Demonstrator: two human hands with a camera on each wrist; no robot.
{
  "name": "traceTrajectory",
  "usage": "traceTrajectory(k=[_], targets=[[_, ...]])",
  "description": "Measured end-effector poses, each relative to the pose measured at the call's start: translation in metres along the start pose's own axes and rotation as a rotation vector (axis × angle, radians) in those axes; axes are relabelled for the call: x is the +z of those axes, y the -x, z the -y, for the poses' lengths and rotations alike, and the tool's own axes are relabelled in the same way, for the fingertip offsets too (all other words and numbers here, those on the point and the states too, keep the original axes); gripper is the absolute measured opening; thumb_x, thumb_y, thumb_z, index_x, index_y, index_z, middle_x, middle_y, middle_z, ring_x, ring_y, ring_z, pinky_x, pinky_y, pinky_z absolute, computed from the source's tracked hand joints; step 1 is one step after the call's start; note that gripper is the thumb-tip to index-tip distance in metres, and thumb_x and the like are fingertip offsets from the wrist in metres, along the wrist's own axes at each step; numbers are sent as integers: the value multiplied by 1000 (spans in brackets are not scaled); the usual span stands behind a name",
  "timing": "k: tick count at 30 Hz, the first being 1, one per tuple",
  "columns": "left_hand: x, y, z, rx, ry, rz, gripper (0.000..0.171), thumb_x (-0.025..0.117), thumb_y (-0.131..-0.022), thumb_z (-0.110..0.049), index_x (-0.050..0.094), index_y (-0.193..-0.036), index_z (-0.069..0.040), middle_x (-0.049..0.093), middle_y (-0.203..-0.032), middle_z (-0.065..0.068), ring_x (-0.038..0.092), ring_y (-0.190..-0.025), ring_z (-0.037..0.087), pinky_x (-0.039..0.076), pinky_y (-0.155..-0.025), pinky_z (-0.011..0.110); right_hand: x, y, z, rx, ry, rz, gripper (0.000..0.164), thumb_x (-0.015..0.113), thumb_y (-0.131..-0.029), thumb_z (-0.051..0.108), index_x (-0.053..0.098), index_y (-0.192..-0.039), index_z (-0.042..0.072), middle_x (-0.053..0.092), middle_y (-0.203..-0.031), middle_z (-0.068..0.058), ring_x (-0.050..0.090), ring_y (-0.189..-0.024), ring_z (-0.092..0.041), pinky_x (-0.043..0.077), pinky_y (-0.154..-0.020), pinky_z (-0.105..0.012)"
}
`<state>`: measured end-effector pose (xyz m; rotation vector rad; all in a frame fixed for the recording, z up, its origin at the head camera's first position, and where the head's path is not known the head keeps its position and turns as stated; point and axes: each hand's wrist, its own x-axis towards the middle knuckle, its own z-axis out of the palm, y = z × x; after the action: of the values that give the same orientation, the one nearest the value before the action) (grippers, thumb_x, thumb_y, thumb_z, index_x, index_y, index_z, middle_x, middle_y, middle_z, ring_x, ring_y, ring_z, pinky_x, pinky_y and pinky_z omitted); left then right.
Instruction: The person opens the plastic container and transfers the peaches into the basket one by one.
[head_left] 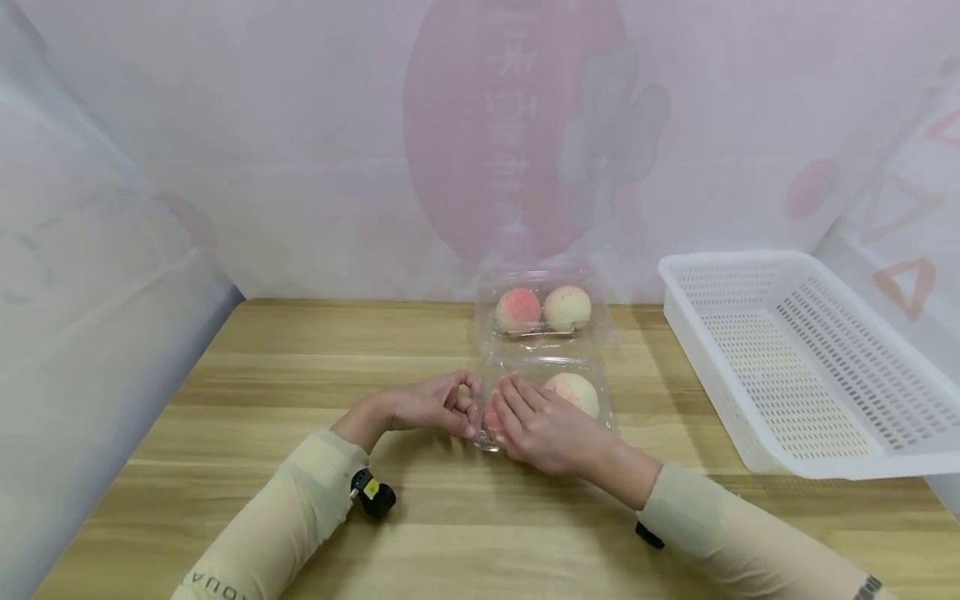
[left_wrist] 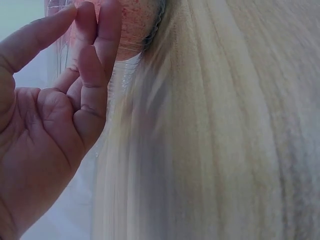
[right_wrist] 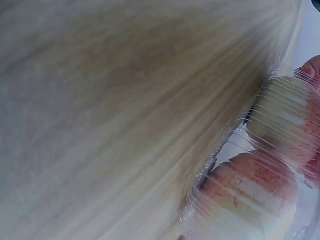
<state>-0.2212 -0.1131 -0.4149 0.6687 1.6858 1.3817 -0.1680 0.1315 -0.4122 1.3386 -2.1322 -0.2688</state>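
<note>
A clear plastic fruit box (head_left: pixel 605 400) with peaches in it lies on the table in front of the person. At its near left corner is the left hand (head_left: pixel 438 406); its thumb and index tip pinch at the box's edge, also seen in the left wrist view. The right hand (head_left: pixel 551 429) lies over the left part of the box with its fingers bent over a pink peach (head_left: pixel 491 414). Whether it grips the peach or presses on plastic cannot be told. A pale peach (head_left: pixel 572 393) sits to the right, and both peaches show through ribbed plastic in the right wrist view.
Just behind is more clear plastic packaging (head_left: pixel 487 321) around a pink peach (head_left: pixel 518 311) and a pale peach (head_left: pixel 567 309). A white perforated basket (head_left: pixel 705 375) stands at the right of the wooden table (head_left: pixel 300 333). Pale printed sheets hang behind and at the sides.
</note>
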Motion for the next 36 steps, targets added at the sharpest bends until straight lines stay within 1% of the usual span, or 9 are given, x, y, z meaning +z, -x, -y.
traceTrajectory(k=[2, 4, 6, 9, 13, 20, 27, 33, 36], targets=[[0, 0, -1, 3, -9, 6, 44, 61, -89, 8, 30, -118, -4, 69, -85, -2, 62, -77, 11, 48, -73, 23, -1, 0, 0, -8, 1, -1, 57, 22, -108, 29, 65, -122, -6, 68, -122, -24, 67, -115, -34, 59, -91, -39], [1, 0, -2, 4, -13, 12, 44, 60, -89, 9, 30, -119, -5, 70, -85, -1, 65, -80, 14, 51, -76, 25, -3, 0, -1, -10, -7, 7, 52, 28, -108, 29, 65, -122, -6, 68, -123, -24, 67, -116, -34, 59, -91, -39], [2, 0, -2, 4, -14, 14, 45, 58, -89, 10, 29, -119, -6, 71, -86, 0, 68, -84, 18, 52, -79, 26, -3, 0, -2, -11, -10, -8, 51, 31, -107, 29, 66, -122, -5, 69, -122, -23, 67, -115, -34, 59, -91, -38], [2, 1, 0, 6, -2, 13, 46, 58, -90, 10, 28, -120, -6, 71, -87, 1, 68, -85, 19, 53, -81, 27, -2, 1, -1, -1, -2, -34, 48, 49, -100, 35, 67, -122, -4, 70, -121, -22, 68, -114, -32, 59, -92, -38], [1, 0, 0, 1, 10, 18, 45, 59, -91, 7, 28, -120, -7, 71, -87, 1, 67, -85, 18, 52, -81, 27, -3, 1, 0, 21, 13, -59, 56, 65, -87, 43, 68, -121, -2, 71, -120, -19, 69, -113, -30, 58, -94, -36], [1, 1, 1, -26, -2, 10, 43, 63, -95, -3, 28, -120, -6, 73, -87, 1, 68, -85, 18, 51, -77, 27, -2, 1, 1, 47, -20, -49, 60, 68, -84, 47, 69, -120, -1, 71, -120, -18, 69, -114, -29, 57, -96, -35], [1, -2, 4, -33, -17, -46, 39, 64, -95, -3, 34, -118, -7, 72, -84, 2, 68, -80, 19, 52, -71, 27, -2, 2, -2, 79, -84, -49, 64, 70, -82, 49, 68, -122, -1, 70, -122, -18, 68, -115, -28, 58, -93, -34], [3, -3, -1, -79, -35, -100, 37, 68, -92, -4, 39, -116, -7, 67, -90, 3, 65, -79, 19, 52, -66, 30, -4, 5, -6, 137, -216, -37, 65, 76, -82, 46, 66, -125, -1, 68, -127, -18, 65, -121, -29, 56, -98, -37], [4, -2, -5, -88, -29, -106, 35, 67, -92, -3, 41, -114, -7, 66, -90, 3, 64, -79, 18, 51, -65, 30, -7, 8, -9, 169, -291, -44, 68, 79, -80, 46, 64, -128, 0, 66, -131, -17, 62, -125, -30, 54, -100, -39]])
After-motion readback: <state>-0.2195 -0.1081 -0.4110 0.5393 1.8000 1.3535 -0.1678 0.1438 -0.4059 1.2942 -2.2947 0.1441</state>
